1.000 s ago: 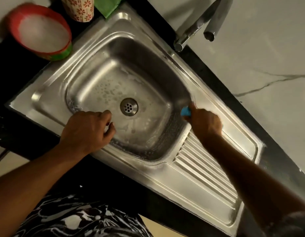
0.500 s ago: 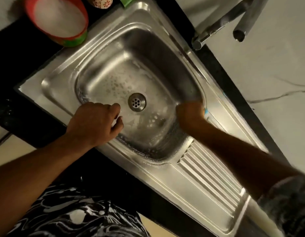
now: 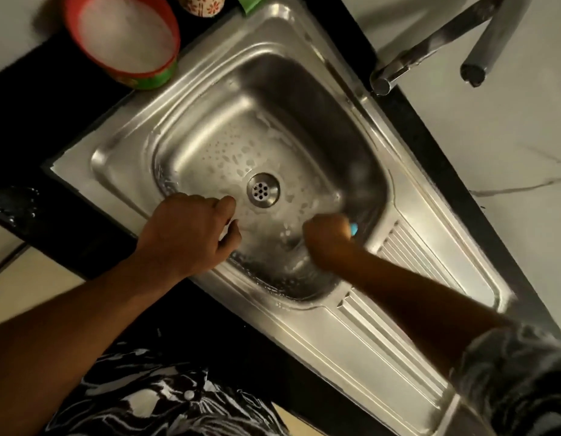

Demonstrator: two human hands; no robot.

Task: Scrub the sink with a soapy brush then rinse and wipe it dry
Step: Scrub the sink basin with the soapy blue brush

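Observation:
A steel sink point(image 3: 122, 158) with a ribbed drainboard point(image 3: 408, 262) lies below me, its basin streaked with soap suds around the drain point(image 3: 263, 190). My right hand point(image 3: 328, 237) is down inside the basin at its right wall, fist curled round a brush point(image 3: 353, 229) of which only a blue tip shows. My left hand point(image 3: 188, 234) rests on the sink's near rim, fingers loosely curled over the edge and holding nothing.
A red-rimmed bowl of white suds point(image 3: 125, 33) stands on the dark counter at the sink's far left corner, with a patterned cup point(image 3: 200, 4) and a green cloth point(image 3: 251, 4) beside it. The tap point(image 3: 430, 48) overhangs the far right, by a marble wall.
My right hand with the brush has moved from the basin's right rim down along the inner wall, toward the near side. My left hand has stayed on the rim.

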